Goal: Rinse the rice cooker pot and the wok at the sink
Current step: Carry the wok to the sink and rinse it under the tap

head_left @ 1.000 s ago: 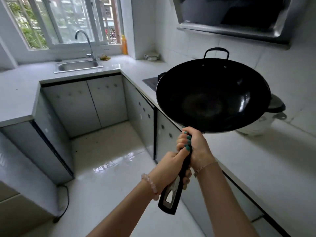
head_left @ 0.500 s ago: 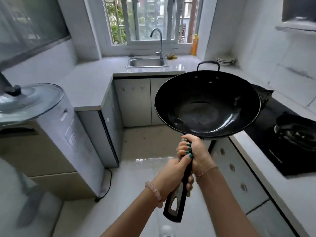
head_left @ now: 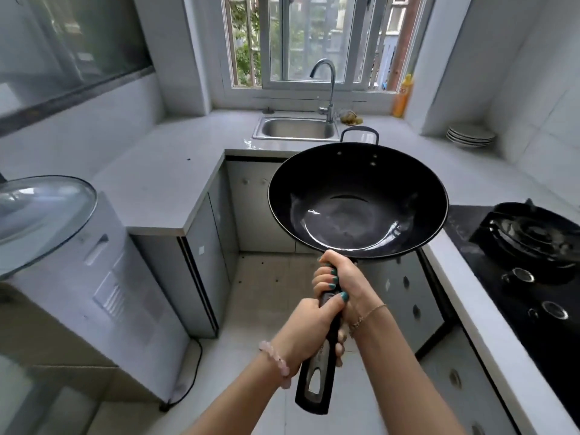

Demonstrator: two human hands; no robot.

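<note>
The person holds the black wok (head_left: 357,208) in the air over the floor between the cabinets, its bowl facing up and tilted slightly toward the camera; both hands are wrapped tightly round its long black handle (head_left: 317,381); the right hand (head_left: 348,284) is the upper of the 2, just below the bowl, with a thin chain at the wrist; the left hand (head_left: 309,331) grips just beneath, touching it, with a pink bead bracelet at the wrist; the handle's slotted end sticks out below the left hand. The steel sink (head_left: 298,128) sits in the counter (head_left: 163,189) under the window, well beyond the wok; a curved faucet (head_left: 328,86) stands at its back right corner; a yellow bottle (head_left: 403,95) stands further right; a stack of plates (head_left: 470,136) rests on the right-hand counter; a black gas stove (head_left: 527,246) lies beside the wok on the right; a glass lid (head_left: 40,215) shows at the left edge.
</note>
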